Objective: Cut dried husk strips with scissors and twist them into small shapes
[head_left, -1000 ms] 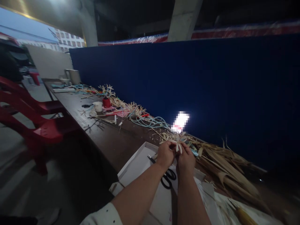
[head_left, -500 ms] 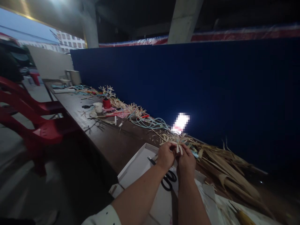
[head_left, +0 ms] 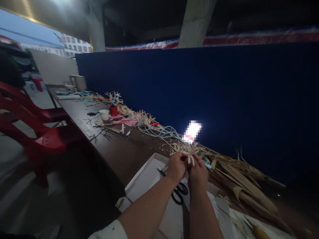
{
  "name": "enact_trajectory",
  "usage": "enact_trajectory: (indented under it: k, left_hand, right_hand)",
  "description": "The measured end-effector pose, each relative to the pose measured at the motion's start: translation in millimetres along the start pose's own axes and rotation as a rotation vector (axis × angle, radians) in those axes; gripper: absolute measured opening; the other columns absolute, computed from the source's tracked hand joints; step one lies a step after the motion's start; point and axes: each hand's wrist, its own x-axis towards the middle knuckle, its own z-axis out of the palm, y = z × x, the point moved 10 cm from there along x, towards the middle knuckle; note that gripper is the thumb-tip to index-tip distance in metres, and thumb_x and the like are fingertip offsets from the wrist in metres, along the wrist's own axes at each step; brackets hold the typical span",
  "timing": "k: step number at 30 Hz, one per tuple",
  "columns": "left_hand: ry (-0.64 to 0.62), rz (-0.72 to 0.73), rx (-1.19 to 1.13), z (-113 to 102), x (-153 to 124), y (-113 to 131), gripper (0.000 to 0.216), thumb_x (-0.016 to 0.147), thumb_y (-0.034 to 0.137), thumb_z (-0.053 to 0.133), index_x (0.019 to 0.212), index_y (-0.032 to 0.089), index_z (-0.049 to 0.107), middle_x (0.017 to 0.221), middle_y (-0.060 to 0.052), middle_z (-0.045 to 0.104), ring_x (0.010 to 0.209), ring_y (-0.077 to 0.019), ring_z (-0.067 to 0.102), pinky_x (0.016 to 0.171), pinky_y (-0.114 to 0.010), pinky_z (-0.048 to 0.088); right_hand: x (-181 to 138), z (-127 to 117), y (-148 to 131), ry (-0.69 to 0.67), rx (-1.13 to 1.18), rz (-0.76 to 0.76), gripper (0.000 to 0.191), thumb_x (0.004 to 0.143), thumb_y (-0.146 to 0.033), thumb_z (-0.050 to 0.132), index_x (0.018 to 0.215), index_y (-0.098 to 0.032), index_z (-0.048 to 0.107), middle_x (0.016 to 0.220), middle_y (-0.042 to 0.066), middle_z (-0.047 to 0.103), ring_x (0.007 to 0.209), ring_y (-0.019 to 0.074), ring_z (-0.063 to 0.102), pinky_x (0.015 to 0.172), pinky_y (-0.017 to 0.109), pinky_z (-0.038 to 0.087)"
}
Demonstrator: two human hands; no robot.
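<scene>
Close together above the far end of a white shallow box (head_left: 144, 172), my left hand (head_left: 176, 167) and my right hand (head_left: 199, 168) both pinch a small pale flower (head_left: 190, 158) that looks made of dried husk strips. Its narrow petals stick out between my fingertips; the fingertips themselves are partly hidden. Black-handled scissors (head_left: 178, 196) lie in the box beneath my forearms. Just beyond my hands sits a heap of pale husk scraps (head_left: 178, 147). A lit screen (head_left: 191, 132), blurred out, stands behind them.
Long dried husk leaves (head_left: 249, 182) spread to the right. Light-blue cords (head_left: 161, 131), more husk flowers (head_left: 143, 117), a white cup (head_left: 104, 115) and a red pot (head_left: 113, 110) occupy the table farther left. Red plastic chairs (head_left: 52, 139) line its left side; a blue partition (head_left: 224, 93) backs it.
The flower's petals have shifted slightly between my fingers, with more of them showing upright. My hands stay in nearly the same place.
</scene>
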Motion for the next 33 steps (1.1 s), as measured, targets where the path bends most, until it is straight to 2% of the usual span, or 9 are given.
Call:
enact_trajectory:
  k: [15,21,33]
  left_hand:
    - [-0.001,0.015,-0.030,1.5,0.6,-1.1,0.018,0.068,0.010,0.056,0.081,0.017,0.066,0.083,-0.002,0.069,0.075,-0.0124,0.062,0.074,-0.024,0.048]
    - [-0.004,-0.018,-0.041,0.2,0.1,-0.3,0.016,0.068,0.011,0.057,0.080,0.017,0.066,0.079,-0.001,0.069,0.072,-0.0126,0.062,0.070,-0.023,0.048]
    - [-0.017,-0.024,-0.065,0.3,-0.3,1.2,0.016,0.068,0.012,0.057,0.081,0.017,0.066,0.080,-0.002,0.069,0.071,-0.0121,0.061,0.069,-0.022,0.047]
  right_hand:
    - [-5.6,2.8,-2.8,0.016,0.028,0.036,0.039,0.050,-0.026,0.074,0.088,-0.016,0.067,0.066,-0.001,0.065,0.051,0.0101,0.053,0.047,0.021,0.043]
    - [-5.4,1.6,-4.7,0.020,0.005,0.019,0.038,0.051,-0.027,0.072,0.087,-0.017,0.067,0.073,0.000,0.066,0.055,0.0105,0.055,0.049,0.021,0.044]
    - [-8.9,3.8,-9.6,0.011,-0.019,0.013,0.034,0.052,-0.027,0.071,0.085,-0.017,0.067,0.071,0.001,0.067,0.056,0.0123,0.057,0.051,0.023,0.046]
